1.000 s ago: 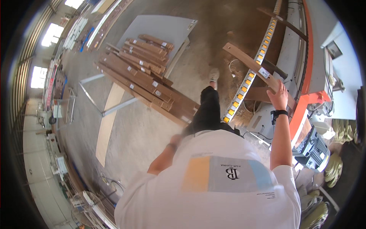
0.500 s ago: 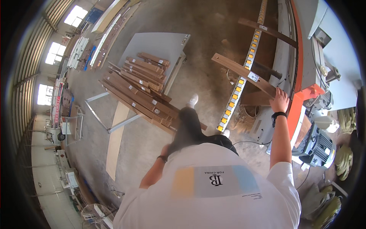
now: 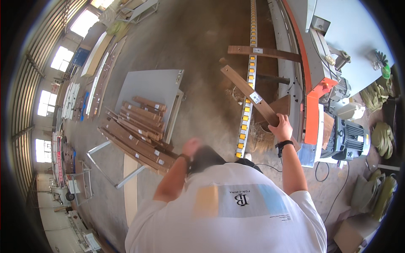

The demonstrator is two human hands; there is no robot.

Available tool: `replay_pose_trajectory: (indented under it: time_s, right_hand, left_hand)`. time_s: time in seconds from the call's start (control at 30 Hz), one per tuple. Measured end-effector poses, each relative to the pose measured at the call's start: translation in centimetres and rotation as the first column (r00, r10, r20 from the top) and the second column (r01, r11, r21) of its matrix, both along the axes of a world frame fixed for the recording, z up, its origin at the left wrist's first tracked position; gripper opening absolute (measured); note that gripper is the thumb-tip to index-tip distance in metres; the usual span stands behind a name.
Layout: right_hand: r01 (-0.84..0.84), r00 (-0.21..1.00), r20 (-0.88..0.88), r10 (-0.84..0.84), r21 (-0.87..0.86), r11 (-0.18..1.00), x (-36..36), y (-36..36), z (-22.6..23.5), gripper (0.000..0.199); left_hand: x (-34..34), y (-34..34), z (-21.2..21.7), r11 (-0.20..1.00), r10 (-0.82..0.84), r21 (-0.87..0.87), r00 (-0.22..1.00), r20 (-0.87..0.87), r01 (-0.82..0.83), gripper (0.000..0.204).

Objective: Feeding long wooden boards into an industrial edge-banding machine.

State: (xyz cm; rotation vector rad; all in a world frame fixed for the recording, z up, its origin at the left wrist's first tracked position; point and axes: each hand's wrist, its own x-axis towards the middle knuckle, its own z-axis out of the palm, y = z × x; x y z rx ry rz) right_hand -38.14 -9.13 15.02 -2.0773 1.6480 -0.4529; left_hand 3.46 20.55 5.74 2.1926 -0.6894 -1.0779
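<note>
A long brown wooden board [image 3: 240,84] with a white label lies slantwise across the rail of yellow rollers [image 3: 243,127]. Near the board's closer end, my right hand [image 3: 282,127] grips it, fingers over its edge. My left hand [image 3: 192,146] is smeared by motion beside my dark-trousered leg, away from the board; its fingers do not show clearly. Farther off, a second labelled brown board [image 3: 268,52] crosses the same rail and reaches the machine's orange edge [image 3: 312,116].
To the left, several brown boards [image 3: 139,139] are piled by a grey panel [image 3: 147,86] on a metal frame. A motor [image 3: 350,138] sits right of the machine, with cables [image 3: 322,173] on the floor. Olive sacks [image 3: 383,137] lie at the far right.
My right hand and the board have swung away from the machine, toward me. My left hand has risen from beside my hip and moved forward. The whole view has turned with my body.
</note>
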Motion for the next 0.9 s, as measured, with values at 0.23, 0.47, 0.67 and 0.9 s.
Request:
replay_pose_trajectory:
  time_s: [0.23,0.47,0.67,0.9]
  right_hand:
    - [-0.087,0.989,0.121,0.091,-0.036,0.996,5.8,2.9,2.9,0.059]
    - [-0.206,0.972,0.092,0.216,-0.099,0.973,13.7,5.2,1.0,0.059]
    - [-0.286,0.957,0.032,0.288,-0.052,0.957,16.6,5.8,0.8,0.062]
    - [-0.393,0.917,0.066,0.394,-0.022,0.919,19.3,3.9,1.5,0.068]
  left_hand:
    - [-4.4,-10.5,2.4,0.792,-0.583,-0.147,0.805,0.110,0.593,0.027]
    - [5.2,-6.3,-3.9,0.784,-0.600,-0.034,0.771,0.215,0.619,0.028]
    - [10.1,-8.2,-5.2,0.867,-0.424,-0.374,0.881,-0.209,0.329,0.038]
    - [0.0,-19.5,2.1,0.775,-0.210,-0.316,0.248,-0.946,-0.547,0.047]
